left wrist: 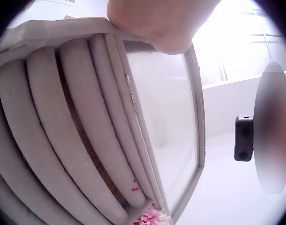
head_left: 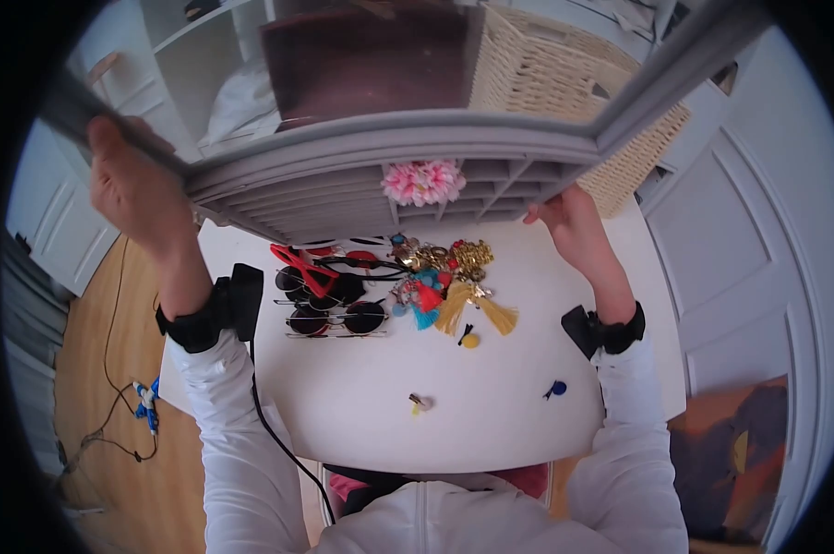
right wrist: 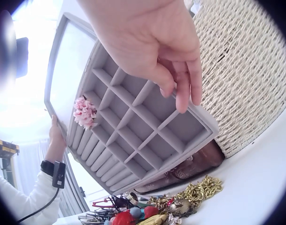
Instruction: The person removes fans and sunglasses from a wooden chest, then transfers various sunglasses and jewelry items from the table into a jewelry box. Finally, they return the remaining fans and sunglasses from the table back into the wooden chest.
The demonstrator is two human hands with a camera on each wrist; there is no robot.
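Observation:
A grey jewelry box (head_left: 491, 175) with a see-through lid is tilted up above the table, its compartments facing me. My left hand (head_left: 135, 189) grips the lid frame (head_left: 288, 148) at the left corner. The box's right edge is held by my right hand (right wrist: 147, 42), fingers and thumb bent at the rim in the right wrist view. A pink flower hair clip (head_left: 423, 182) sits in the middle of the box, between the ring rolls (left wrist: 63, 117) and the square compartments (right wrist: 129, 112); the squares in view hold nothing else.
On the white table (head_left: 343, 415) lie sunglasses (head_left: 366, 317), a gold chain (head_left: 472, 251) and yellow tassels (head_left: 454, 309). Nearer me are a yellow clip (head_left: 470, 341), a blue clip (head_left: 557, 390) and a small clip (head_left: 422, 402). A wicker basket (head_left: 518, 74) stands behind.

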